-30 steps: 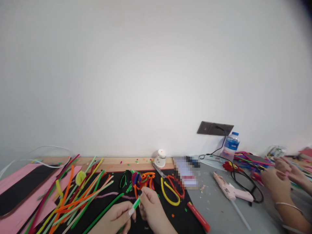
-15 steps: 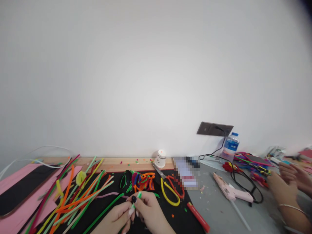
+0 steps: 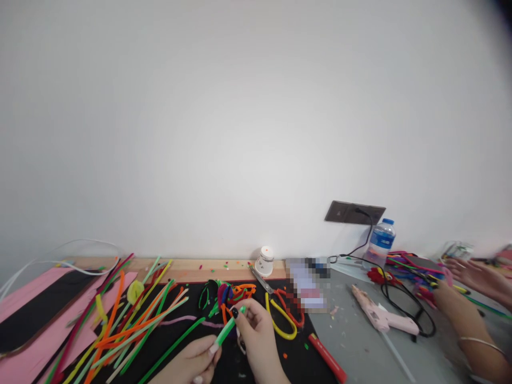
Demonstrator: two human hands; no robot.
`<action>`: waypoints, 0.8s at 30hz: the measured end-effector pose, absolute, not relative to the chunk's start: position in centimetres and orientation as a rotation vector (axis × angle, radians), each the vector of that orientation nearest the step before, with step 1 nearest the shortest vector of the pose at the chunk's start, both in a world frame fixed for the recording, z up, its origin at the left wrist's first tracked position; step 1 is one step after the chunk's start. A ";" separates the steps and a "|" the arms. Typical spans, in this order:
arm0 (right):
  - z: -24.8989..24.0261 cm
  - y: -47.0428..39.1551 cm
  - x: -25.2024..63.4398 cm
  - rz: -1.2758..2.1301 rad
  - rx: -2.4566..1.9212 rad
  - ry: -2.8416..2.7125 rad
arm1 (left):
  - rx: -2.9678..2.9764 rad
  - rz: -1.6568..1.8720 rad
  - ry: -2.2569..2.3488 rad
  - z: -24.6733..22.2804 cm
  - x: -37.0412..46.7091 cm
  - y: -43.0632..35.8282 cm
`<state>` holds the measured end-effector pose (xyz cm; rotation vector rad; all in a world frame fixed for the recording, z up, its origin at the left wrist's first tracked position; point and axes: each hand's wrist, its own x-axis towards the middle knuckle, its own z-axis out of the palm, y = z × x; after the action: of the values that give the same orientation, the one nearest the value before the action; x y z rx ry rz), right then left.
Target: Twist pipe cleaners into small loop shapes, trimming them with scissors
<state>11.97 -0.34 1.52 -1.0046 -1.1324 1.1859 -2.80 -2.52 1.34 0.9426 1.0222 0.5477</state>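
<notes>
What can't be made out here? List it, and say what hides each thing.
All in the head view:
Green strip: lower end hidden by the left hand.
Flat panel: its content is lost in pixelation.
White cup: its print is too small to read.
Black board: cut off by the left edge.
Co-worker's farther hand: its arm is cut off by the right edge.

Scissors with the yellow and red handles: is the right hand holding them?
No, the scissors lie beyond the right hand, which pinches a green strip together with the left hand.
</notes>
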 end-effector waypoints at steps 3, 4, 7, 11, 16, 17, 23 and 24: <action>2.0 -0.7 12.0 1.158 -0.997 -1.144 | 0.866 0.609 0.967 0.2 -2.9 -1.9; 2.0 -0.8 12.0 1.152 -1.009 -1.157 | 0.829 0.608 0.954 -0.3 -2.9 -1.6; 1.8 -1.0 12.0 1.103 -1.047 -1.207 | 0.708 0.616 0.950 -1.3 -3.2 -0.9; 1.2 -1.0 12.0 1.001 -1.083 -1.256 | 0.618 0.591 0.970 -1.5 -3.4 -0.4; 1.4 -1.4 12.0 0.732 -1.131 -1.427 | 0.579 0.582 0.979 -1.0 -3.2 -0.4; 1.5 -1.5 12.0 0.670 -1.117 -1.476 | 0.565 0.593 0.976 -0.9 -3.1 -0.4; 1.6 -2.1 11.3 0.508 -0.969 -1.659 | 0.591 0.562 0.910 -0.8 -3.0 -0.7; 1.5 -2.2 11.1 0.497 -0.946 -1.668 | 0.593 0.579 0.899 -0.9 -3.0 -0.7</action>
<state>11.08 -2.15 1.46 -0.9464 -1.6682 0.4968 -2.99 -0.65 -0.88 0.5933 0.8994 0.5788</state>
